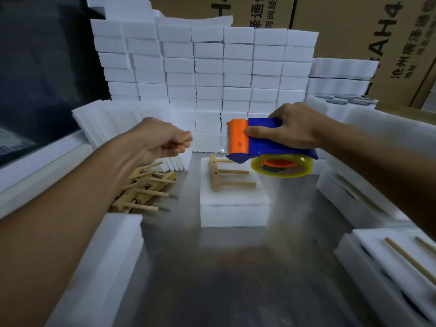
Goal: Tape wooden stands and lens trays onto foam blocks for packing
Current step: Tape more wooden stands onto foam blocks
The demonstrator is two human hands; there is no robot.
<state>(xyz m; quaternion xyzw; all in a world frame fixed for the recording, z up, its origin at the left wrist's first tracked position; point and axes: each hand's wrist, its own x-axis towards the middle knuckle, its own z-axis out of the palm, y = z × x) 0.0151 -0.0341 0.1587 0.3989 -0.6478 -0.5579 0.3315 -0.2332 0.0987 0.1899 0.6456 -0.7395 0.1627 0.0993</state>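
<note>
1. Nearest, the steel table [212, 291] shows a bare, shiny stretch, with a long foam slab [99, 267] at its near left and foam packs with wooden sticks [387, 274] lying on them at its near right.
2. In the middle of the table stands a foam block [233, 208], two layers high. A wooden stand [218, 173] lies on its top, base bar to the left and three pegs pointing right.
3. Left of the block, a loose heap of wooden stands [144, 187] lies on the table, just beside the left forearm.
4. The left hand [162, 141] hovers above that heap, fingers curled with thumb and fingertips pinched together; whether it holds a tape end cannot be told.
5. The right hand [295, 128] grips a blue and orange tape dispenser [257, 140] above the far edge of the block, thumb pressed along its side. Its toothed orange blade faces left toward the left hand, and the clear tape roll [283, 167] hangs beneath.
6. Farther back, a wall of stacked white foam blocks [207, 67] rises across the table, with a lens tray [344, 101] of dark round lenses to its right.
7. Farthest off stand cardboard cartons [354, 24] with printed lettering.
</note>
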